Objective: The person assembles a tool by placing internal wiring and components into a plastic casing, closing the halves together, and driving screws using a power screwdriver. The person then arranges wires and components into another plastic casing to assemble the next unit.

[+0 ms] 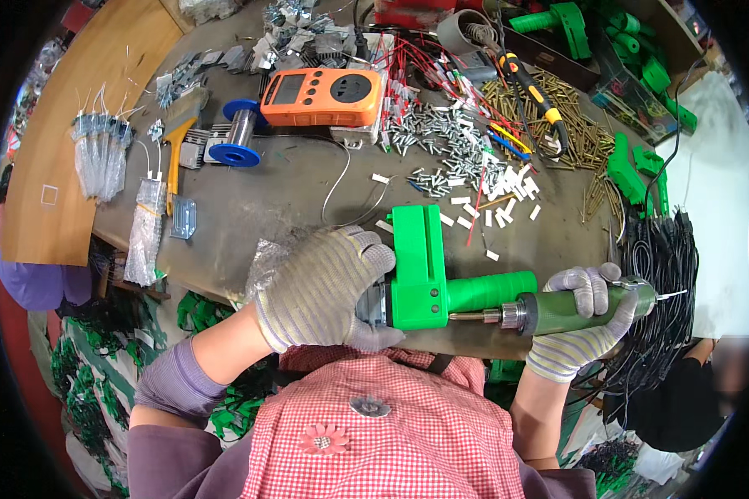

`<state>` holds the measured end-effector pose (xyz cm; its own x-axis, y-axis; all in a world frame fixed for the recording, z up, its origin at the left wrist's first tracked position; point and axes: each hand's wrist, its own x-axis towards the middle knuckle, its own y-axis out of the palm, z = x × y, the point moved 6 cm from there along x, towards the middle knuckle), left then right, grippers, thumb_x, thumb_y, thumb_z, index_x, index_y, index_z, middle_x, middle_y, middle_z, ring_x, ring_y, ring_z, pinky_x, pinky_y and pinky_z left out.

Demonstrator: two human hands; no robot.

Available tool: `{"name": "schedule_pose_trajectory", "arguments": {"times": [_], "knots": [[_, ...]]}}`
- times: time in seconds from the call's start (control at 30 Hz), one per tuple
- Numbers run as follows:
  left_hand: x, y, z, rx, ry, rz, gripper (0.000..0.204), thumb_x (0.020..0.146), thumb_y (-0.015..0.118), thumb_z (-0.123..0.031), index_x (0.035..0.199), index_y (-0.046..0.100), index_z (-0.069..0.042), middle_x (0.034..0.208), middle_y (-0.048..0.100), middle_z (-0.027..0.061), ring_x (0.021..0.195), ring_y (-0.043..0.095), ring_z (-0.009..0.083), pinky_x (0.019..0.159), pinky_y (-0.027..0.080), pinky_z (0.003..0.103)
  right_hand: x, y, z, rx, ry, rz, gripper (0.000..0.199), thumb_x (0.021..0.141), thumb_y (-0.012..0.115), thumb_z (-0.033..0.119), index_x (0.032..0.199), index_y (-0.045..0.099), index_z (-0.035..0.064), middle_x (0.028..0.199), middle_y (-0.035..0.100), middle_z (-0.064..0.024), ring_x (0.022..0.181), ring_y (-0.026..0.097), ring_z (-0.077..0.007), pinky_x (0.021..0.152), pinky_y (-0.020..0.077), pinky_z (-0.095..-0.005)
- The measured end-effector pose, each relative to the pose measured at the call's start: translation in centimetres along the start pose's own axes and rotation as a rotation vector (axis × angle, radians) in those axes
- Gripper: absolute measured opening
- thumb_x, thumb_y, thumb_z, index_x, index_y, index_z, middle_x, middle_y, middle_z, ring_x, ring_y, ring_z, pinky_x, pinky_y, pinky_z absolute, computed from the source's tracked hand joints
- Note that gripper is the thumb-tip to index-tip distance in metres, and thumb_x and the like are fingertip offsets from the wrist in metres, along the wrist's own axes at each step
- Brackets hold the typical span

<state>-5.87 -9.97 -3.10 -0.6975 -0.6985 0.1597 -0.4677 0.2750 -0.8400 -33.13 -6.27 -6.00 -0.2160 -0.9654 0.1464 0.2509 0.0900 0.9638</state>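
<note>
My left hand (329, 283), in a striped knit glove, is closed round the left end of a bright green plastic housing (418, 249) with a ribbed handle (491, 289). At that end a bit of clear or grey material (376, 303) shows between glove and housing. Gripped in my gloved right hand (587, 312) is a dark green electric screwdriver (562, 312), lying level. Its bit (468, 316) points left, with the tip at the housing's lower right side by two dark screw holes; whether it sits in a screw is hidden.
Loose screws (433, 133), white sleeves (508, 187) and long brass screws (587, 125) lie beyond my hands. An orange multimeter (324, 93), a solder spool (240, 137), a brush (175, 158) and a soldering iron (533, 91) are farther back. Black cables (662, 291) hang at right; a person (674, 399) is nearby.
</note>
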Motion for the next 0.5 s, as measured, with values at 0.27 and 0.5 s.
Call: {"name": "schedule_pose_trajectory", "arguments": {"times": [0.27,0.5], "knots": [[0.2,0.1,0.4,-0.028,-0.009,0.023,0.058,0.064,0.083,-0.046,0.094,0.062,-0.001,0.092,0.062,0.0179,0.089,0.062,0.0367,0.082,0.050,0.047,0.3,0.4,-0.8,-0.049,0.028,-0.007,0.030,0.096,0.064,0.034,0.101,0.061,0.0047,0.057,0.036,0.0072,0.054,0.037,-0.0070,0.083,0.0480,-0.0322],[0.3,0.8,0.7,-0.076,0.057,-0.063,0.064,0.056,0.087,-0.047,0.092,0.059,-0.002,0.092,0.059,0.0173,0.086,0.059,0.0387,0.075,0.048,0.048,-0.1,1.0,-1.2,-0.057,0.020,0.049,0.029,0.095,0.065,0.035,0.099,0.059,0.0070,0.052,0.035,0.0115,0.049,0.037,-0.0039,0.082,0.0481,-0.0341]]}}
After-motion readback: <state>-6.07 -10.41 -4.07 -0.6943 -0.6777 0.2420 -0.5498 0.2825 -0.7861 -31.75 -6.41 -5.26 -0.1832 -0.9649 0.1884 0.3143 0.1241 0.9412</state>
